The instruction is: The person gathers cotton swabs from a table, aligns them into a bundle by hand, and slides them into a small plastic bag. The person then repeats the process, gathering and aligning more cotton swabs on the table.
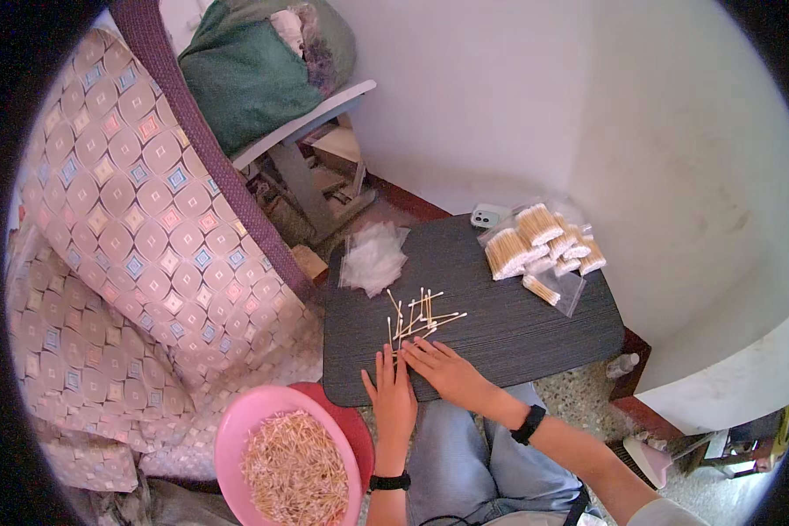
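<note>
On the dark table (535,337), several loose cotton swabs (429,304) lie scattered and crossing one another. My left hand (393,394) rests at the table's near edge, fingers stretched out beside the nearest swabs. Next to it, my right hand (447,373) lies flat with its fingers extended, tips at the swabs' near ends; neither hand is closed around anything. Some swab ends are hidden under the fingers. A heap of clear bags filled with cotton swabs (539,226) sits at the far right, and a pile of clear, flat plastic bags (373,259) at the far left.
Left of my legs, a pink basin (226,456) full of loose swabs stands on a red seat (357,430). A phone (485,216) lies by the filled bags. A patterned sofa (123,175) borders the left, a white wall (473,96) the back. Right, on the floor: a dustpan (649,462).
</note>
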A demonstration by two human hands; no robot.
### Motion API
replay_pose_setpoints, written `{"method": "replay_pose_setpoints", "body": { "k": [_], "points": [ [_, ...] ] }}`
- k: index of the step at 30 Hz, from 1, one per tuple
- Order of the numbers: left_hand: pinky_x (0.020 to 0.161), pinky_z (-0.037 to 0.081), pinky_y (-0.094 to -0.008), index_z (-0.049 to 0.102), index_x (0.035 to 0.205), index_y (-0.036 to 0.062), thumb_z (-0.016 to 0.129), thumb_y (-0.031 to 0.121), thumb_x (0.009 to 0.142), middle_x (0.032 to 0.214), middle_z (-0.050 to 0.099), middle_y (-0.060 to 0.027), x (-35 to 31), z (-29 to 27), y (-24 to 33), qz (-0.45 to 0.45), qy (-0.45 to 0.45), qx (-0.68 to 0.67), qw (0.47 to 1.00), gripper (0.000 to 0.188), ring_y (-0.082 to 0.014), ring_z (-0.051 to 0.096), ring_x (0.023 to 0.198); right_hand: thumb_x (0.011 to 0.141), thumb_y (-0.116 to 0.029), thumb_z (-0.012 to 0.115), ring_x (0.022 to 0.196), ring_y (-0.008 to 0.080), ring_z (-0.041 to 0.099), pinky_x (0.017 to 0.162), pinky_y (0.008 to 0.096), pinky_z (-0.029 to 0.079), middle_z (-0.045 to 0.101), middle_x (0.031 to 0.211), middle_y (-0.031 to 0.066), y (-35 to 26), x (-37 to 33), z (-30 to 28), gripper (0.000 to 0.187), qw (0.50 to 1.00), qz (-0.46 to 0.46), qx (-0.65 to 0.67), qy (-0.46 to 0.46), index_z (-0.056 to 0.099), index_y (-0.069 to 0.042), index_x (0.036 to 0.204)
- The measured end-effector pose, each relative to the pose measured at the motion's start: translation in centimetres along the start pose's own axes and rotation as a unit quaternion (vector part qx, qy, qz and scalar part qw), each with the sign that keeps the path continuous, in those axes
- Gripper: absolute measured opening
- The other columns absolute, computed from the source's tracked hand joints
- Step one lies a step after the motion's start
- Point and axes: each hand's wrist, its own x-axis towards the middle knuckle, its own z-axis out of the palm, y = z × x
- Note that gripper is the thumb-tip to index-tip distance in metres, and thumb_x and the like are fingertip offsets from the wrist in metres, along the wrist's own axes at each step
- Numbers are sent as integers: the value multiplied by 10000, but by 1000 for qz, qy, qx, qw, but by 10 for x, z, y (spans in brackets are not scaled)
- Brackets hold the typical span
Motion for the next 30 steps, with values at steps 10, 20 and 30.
{"method": "replay_pose_setpoints", "body": {
  "k": [10,20,30],
  "points": [
    [997,387,-457,569,1191,1,536,-27,818,1247,533,-139,-13,-3,4,108,70,-133,983,375,-321,485,1188,789,-76,529,1230,250,490,1027,362,403,533,1305,108,22,-27,-9,419,999,-10,24,19,552,-15,1203],
    [958,422,-425,601,1144,9,566,-5,829,1189,577,-135,-2,0,12,96,89,-176,976,317,-321,527,1140,765,-74,551,1074,269,593,906,360,484,634,1118,104,46,-37,-23,278,993,45,56,92,638,-43,1027],
    [1104,254,-451,365,1367,-41,480,237,927,1443,346,-201,1,2,51,147,-40,-26,988,532,-315,319,1352,744,-48,572,1203,262,514,1021,390,407,551,1294,90,52,-51,-29,416,993,25,84,74,602,-79,1158]
  ]
}}
